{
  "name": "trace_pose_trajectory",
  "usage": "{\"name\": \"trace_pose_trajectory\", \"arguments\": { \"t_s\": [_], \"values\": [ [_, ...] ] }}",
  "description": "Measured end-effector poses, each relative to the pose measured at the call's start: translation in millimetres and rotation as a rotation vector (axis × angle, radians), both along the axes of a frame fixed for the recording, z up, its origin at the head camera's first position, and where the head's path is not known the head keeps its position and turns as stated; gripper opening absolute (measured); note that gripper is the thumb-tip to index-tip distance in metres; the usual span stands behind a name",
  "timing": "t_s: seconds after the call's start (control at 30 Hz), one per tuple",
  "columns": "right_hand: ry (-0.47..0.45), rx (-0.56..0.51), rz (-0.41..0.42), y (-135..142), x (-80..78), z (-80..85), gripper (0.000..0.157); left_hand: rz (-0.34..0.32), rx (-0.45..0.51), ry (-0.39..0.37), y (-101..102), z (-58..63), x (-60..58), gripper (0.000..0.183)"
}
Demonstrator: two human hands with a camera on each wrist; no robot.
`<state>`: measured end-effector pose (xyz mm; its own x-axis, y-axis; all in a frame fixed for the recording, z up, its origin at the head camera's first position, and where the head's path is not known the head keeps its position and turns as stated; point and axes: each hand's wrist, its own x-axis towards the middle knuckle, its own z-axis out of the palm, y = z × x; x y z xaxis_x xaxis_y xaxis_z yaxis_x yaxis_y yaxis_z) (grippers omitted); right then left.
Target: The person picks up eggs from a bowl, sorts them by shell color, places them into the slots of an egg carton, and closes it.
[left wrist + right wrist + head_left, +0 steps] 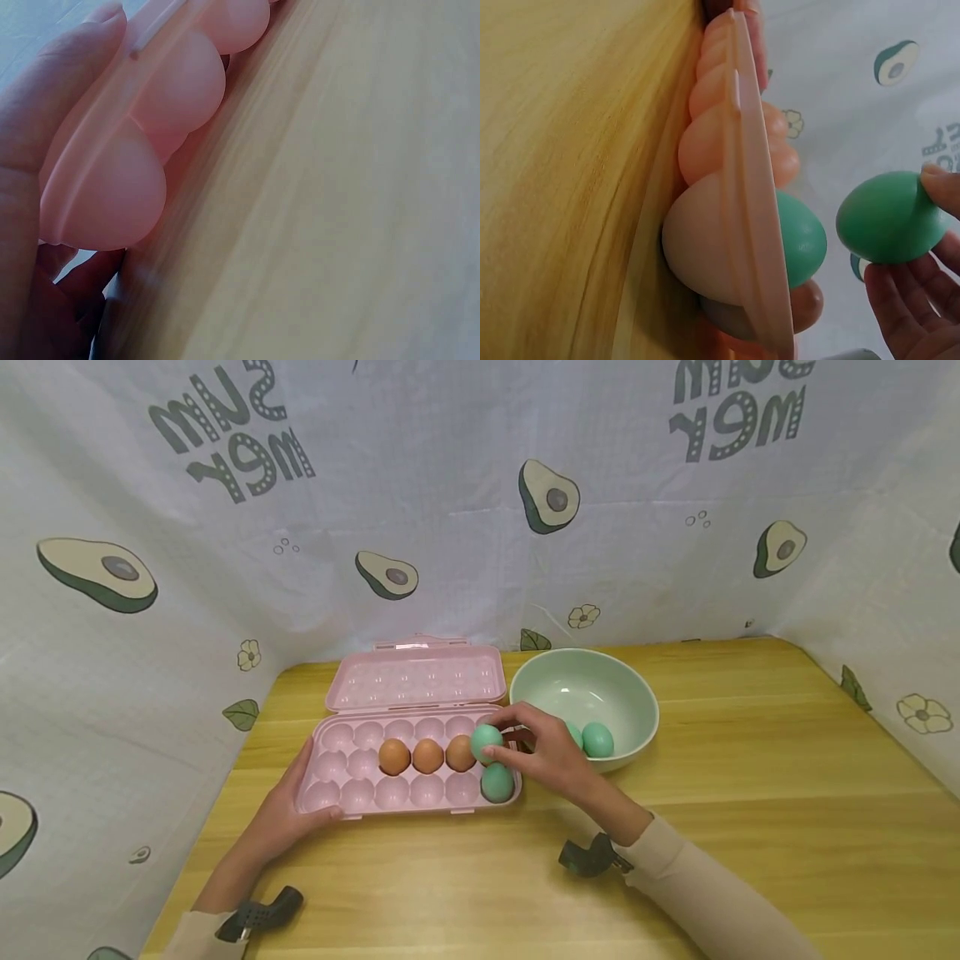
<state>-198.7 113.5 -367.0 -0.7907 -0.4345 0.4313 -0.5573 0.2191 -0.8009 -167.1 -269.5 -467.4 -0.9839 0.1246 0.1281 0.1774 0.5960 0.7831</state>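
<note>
A pink egg carton (408,803) lies with its lid (416,678) folded back. Three brown eggs (428,756) sit side by side in its middle row, and a green egg (497,783) fills the front right corner cup. My left hand (281,810) grips the carton's left end, thumb (56,82) along the rim and fingers at the side. Above the carton's right end, my right hand (551,752) pinches a second green egg (890,217) between thumb and fingertips, apart from the cups in the right wrist view.
Right of the carton stands a pale green bowl (637,693). Green eggs (597,740) lie inside it, partly hidden by my right hand. A printed cloth (465,527) hangs along the back and sides of the wooden table (750,760).
</note>
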Motion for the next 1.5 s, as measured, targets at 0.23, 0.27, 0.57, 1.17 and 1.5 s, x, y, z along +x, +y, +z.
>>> {"name": "trace_pose_trajectory", "arguments": {
  "t_s": [0.23, 0.27, 0.57, 1.17, 1.5],
  "values": [
    [0.014, -0.002, 0.023, -4.1, 1.3, -4.5, 0.031, 0.003, 0.004, -0.008, 0.3, -0.4, 0.7, 0.115],
    [0.017, 0.002, 0.026, -4.6, 1.5, -4.9, 0.031, 0.003, 0.000, -0.008, 0.2, -0.4, 0.7, 0.115],
    [0.017, 0.018, 0.061, -8.1, 3.3, -8.5, 0.030, -0.009, -0.001, 0.004, -0.8, -0.2, -1.0, 0.115],
    [0.075, 0.133, 0.065, -8.8, -13.4, -48.6, 0.031, -0.015, 0.015, 0.009, -0.1, 0.1, -1.1, 0.115],
    [0.130, 0.193, 0.055, -11.3, -12.9, -53.7, 0.032, -0.012, 0.013, -0.002, -0.6, -0.2, -0.7, 0.115]
  ]
}}
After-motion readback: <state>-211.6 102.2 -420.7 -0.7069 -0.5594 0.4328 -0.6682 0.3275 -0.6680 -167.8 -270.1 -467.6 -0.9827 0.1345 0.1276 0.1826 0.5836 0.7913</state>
